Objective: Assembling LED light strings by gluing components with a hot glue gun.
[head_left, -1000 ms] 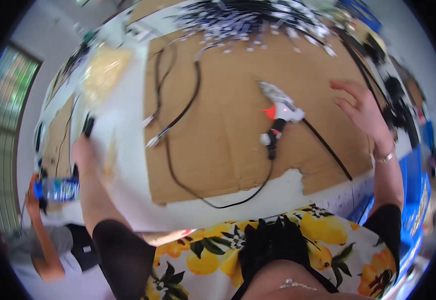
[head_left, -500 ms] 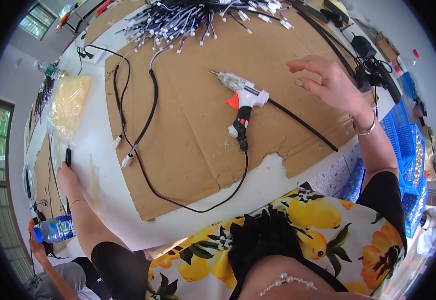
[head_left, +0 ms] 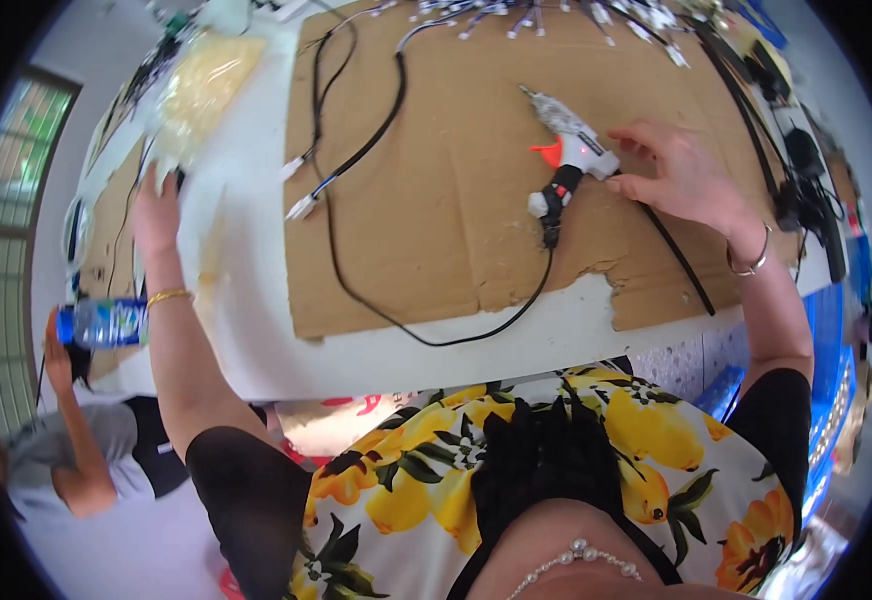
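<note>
On the brown cardboard sheet [head_left: 436, 230] lies a white hot glue gun [head_left: 581, 152] with an orange trigger. A black glue stick [head_left: 681, 262] sticks out of its back end. My right hand [head_left: 681, 175] hovers at that back end, fingers apart and curved, with nothing in them. At the far left of the table, my left hand [head_left: 159, 210] is stretched out with its fingertips parted. A small dark object [head_left: 178, 178] lies beside the fingertips, blurred and partly hidden. Just beyond is a clear plastic bag [head_left: 211, 85] of yellowish contents.
A black cable [head_left: 386, 125] with white connectors lies on the cardboard's left. Many wires with white plugs [head_left: 541, 18] are bunched at the back. Black adapters [head_left: 804, 155] stand on the right. At lower left, a co-worker's hand [head_left: 58, 350] is beside a water bottle [head_left: 106, 323].
My right hand has come closer to the glue gun's back end. My left hand's fingers have parted from the black stick-like object they were around. The view has shifted.
</note>
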### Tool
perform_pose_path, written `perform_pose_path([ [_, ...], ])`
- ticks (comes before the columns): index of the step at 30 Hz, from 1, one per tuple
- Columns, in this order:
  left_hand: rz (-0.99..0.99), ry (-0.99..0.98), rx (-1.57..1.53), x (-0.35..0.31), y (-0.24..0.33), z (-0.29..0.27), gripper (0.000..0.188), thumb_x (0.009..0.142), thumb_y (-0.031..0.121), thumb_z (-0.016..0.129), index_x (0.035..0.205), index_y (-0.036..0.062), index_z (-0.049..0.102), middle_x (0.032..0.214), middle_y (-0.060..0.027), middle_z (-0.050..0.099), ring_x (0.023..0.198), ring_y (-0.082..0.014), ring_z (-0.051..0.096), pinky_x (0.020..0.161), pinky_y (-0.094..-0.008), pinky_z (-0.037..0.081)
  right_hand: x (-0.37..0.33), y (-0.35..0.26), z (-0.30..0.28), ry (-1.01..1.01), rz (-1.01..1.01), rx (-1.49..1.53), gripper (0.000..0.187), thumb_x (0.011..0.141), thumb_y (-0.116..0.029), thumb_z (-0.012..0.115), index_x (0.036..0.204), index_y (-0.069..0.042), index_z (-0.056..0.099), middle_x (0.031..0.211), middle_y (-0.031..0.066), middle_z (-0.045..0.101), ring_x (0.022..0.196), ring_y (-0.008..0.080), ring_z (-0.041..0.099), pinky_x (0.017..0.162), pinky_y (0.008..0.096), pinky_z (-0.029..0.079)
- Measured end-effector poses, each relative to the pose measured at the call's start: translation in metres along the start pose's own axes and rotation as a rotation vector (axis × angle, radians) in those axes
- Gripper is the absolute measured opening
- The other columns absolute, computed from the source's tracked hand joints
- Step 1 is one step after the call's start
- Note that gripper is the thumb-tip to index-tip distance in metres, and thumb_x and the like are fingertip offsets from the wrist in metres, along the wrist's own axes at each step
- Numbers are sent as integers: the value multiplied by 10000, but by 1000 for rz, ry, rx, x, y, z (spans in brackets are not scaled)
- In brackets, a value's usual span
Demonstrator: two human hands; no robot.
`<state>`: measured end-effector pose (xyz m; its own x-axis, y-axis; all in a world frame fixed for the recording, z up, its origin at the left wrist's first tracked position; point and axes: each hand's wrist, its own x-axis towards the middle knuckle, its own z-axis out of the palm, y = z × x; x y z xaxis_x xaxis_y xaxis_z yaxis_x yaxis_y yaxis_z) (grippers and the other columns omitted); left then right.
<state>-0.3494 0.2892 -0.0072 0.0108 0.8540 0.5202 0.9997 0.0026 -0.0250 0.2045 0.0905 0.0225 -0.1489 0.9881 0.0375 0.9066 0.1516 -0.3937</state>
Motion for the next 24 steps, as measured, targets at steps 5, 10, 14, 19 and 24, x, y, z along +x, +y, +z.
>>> perform_pose_path([
  [5, 277, 58, -436, -29, 91, -59, 260, 819, 202, 600, 1037, 60, 615, 979, -159, 619, 872, -305, 597, 738, -336, 476, 7, -2, -1, -22, 26, 16, 509, 729, -334, 661, 1098, 0, 553, 912, 100, 582, 760, 200, 548, 689, 299, 453],
  [10, 416, -22, -608, -55, 152, -83, 245, 795, 202, 627, 971, 30, 632, 895, -132, 630, 740, -282, 587, 708, -320, 476, 8, -3, -8, 6, -22, 101, 477, 788, -349, 613, 1109, -2, 550, 899, 100, 580, 727, 180, 544, 666, 288, 449],
  [14, 476, -239, -438, -75, 181, -81, 362, 691, 274, 705, 966, 47, 641, 871, -84, 618, 795, -244, 560, 729, -318, 477, 7, -3, -9, 46, -95, 126, 446, 824, -346, 582, 1100, 4, 551, 887, 110, 581, 735, 189, 552, 664, 291, 449],
  [19, 512, -226, -303, -80, 190, -75, 461, 597, 315, 752, 976, 74, 646, 917, -64, 609, 886, -220, 539, 754, -332, 475, -1, 5, -12, 75, -166, 115, 418, 840, -337, 569, 1094, -5, 556, 890, 121, 584, 750, 207, 559, 674, 299, 452],
  [24, 189, -334, -675, -57, 173, -57, 324, 781, 310, 615, 962, 44, 653, 901, -117, 634, 871, -246, 591, 791, -303, 461, -2, 9, -15, 75, -162, 151, 391, 843, -314, 569, 1087, -8, 562, 902, 123, 585, 769, 212, 564, 690, 304, 456],
])
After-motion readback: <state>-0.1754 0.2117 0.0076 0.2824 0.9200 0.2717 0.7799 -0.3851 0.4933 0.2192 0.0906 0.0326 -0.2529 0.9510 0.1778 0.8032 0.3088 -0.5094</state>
